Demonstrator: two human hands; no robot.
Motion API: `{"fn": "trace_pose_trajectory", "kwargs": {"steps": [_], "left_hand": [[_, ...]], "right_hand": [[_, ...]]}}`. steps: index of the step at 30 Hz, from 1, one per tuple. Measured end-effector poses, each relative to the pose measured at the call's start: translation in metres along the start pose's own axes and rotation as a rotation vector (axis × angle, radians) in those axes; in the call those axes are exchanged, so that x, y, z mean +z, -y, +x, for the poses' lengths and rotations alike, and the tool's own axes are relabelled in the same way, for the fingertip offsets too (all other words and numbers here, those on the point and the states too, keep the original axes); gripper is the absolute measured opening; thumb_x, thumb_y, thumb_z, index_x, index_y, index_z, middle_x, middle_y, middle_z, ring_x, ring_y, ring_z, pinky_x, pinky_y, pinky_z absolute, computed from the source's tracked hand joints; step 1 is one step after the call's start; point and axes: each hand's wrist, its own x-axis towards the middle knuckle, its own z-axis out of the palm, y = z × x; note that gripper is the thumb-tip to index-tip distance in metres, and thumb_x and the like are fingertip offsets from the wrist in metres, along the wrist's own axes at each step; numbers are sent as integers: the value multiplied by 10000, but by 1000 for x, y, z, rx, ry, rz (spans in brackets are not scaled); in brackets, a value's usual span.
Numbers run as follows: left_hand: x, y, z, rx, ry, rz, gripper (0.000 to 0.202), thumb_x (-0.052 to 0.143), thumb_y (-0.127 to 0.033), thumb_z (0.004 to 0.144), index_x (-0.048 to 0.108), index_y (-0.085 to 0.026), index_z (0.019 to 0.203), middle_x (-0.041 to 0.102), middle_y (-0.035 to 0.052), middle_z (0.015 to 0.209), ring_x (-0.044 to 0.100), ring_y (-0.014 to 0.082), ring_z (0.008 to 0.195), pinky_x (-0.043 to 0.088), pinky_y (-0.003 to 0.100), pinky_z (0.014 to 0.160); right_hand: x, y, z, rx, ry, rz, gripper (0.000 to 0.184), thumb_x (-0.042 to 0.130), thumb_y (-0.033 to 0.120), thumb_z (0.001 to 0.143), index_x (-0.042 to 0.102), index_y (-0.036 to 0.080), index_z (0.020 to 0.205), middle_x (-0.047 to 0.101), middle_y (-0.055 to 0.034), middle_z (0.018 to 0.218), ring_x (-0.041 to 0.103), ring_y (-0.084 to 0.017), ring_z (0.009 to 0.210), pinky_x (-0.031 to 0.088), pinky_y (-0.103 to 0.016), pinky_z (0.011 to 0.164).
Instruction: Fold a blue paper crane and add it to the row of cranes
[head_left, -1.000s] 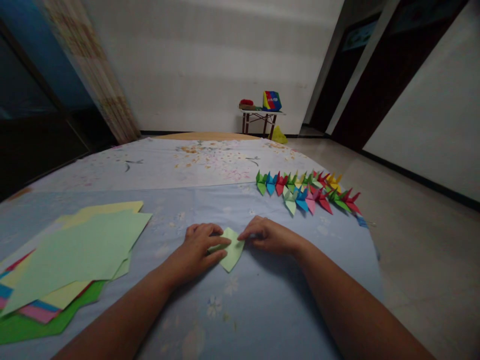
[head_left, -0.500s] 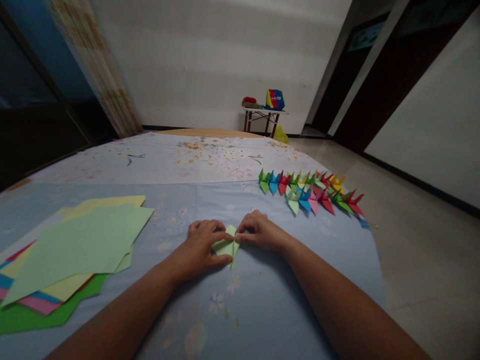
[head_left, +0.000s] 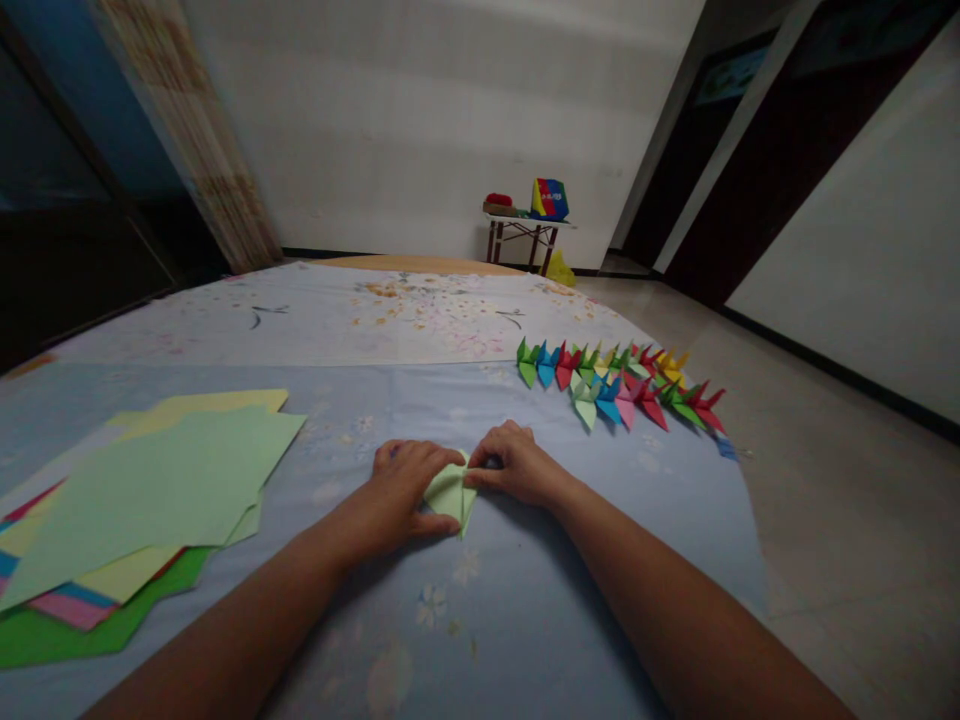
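A small, partly folded light green paper [head_left: 450,496] lies on the blue flowered cloth [head_left: 525,600] in front of me. My left hand [head_left: 401,490] rests on its left side, thumb under the near edge and fingers curled over the top, gripping it. My right hand [head_left: 514,465] pinches the paper's right upper edge with fingertips pressed together. The two hands nearly touch above the fold.
A stack of flat coloured sheets [head_left: 142,500], light green on top, lies at the left. Several folded paper cranes [head_left: 619,385] in mixed colours stand in rows at the right, near the table's edge. A small table with a colourful box [head_left: 549,200] stands by the far wall.
The green paper lay open and flat as a diamond; its right flap has been folded over to the left. My right hand has moved left, up against the left hand.
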Motion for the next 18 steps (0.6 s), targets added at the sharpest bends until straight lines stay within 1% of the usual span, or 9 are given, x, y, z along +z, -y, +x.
{"fn": "trace_pose_trajectory", "kwargs": {"steps": [3, 6, 8, 10, 13, 16, 18], "left_hand": [[-2, -1, 0, 52, -12, 55, 516, 759, -351, 636, 548, -323, 1105, 564, 22, 1122, 460, 254, 1100, 156, 490, 978], [-4, -3, 1, 94, -28, 93, 414, 748, -360, 662, 602, -351, 1049, 549, 29, 1155, 454, 268, 1109, 160, 500, 964], [-5, -5, 0, 124, -19, 89, 345, 729, -351, 693, 623, -355, 1022, 552, 24, 1155, 463, 262, 1101, 175, 488, 956], [-6, -6, -1, 166, 10, 68, 292, 695, -332, 739, 627, -360, 1022, 578, 10, 1103, 499, 231, 1051, 195, 461, 947], [-6, -6, -4, 219, 39, 56, 255, 632, -307, 803, 620, -370, 1050, 604, -1, 1044, 538, 193, 970, 216, 430, 933], [-5, -5, -6, 234, 52, 79, 230, 594, -309, 829, 626, -363, 1051, 599, 15, 1064, 536, 200, 980, 234, 421, 925], [-6, -5, -7, 232, 80, 98, 240, 581, -303, 835, 620, -358, 1065, 592, 24, 1083, 529, 210, 999, 248, 421, 919]], "right_hand": [[1, 1, 0, 15, -6, 0, 178, 695, 411, 721, 706, 244, 782, 660, -15, 802, 497, -193, 879, 276, -326, 782], [1, 1, 0, 16, -13, 4, 174, 694, 403, 726, 701, 238, 781, 664, -13, 799, 498, -191, 873, 274, -323, 778], [1, 1, 1, 19, -17, 4, 175, 691, 405, 729, 700, 237, 776, 667, -12, 799, 500, -187, 869, 273, -320, 776], [1, 1, 1, 31, -13, -1, 174, 693, 405, 727, 700, 236, 770, 669, -10, 800, 502, -186, 872, 271, -318, 774], [2, 1, 1, 45, -1, -15, 172, 696, 401, 723, 698, 235, 770, 671, -7, 797, 506, -185, 879, 269, -317, 774], [3, 2, 2, 52, -4, -22, 173, 697, 400, 722, 693, 231, 762, 670, -5, 794, 507, -184, 876, 271, -320, 778], [2, 3, 2, 53, -14, -17, 181, 698, 404, 717, 689, 228, 757, 667, -5, 794, 506, -187, 877, 277, -322, 785]]}}
